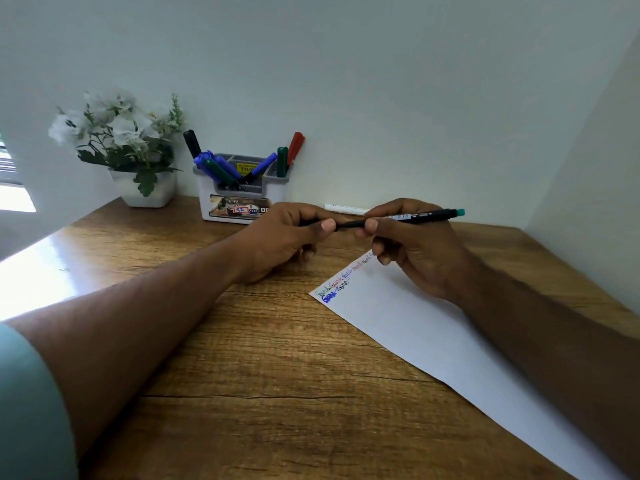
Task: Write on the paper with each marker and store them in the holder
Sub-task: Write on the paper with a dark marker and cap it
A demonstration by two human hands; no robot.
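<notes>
Both hands hold one thin black pen [420, 216] with a teal end cap, level above the desk. My right hand [412, 247] pinches its barrel. My left hand [291, 233] grips the black cap end at the pen's left. Below lies a white paper [433, 327] with several short words in green, red, blue and black along its top edge. The white and grey holder [242, 199] stands against the wall with several blue, green, black and red markers in it.
A white pen [346, 208] lies on the wooden desk [259, 358] by the wall, behind my hands. A white pot of white flowers [138, 161] stands left of the holder. A wall closes the desk's right side.
</notes>
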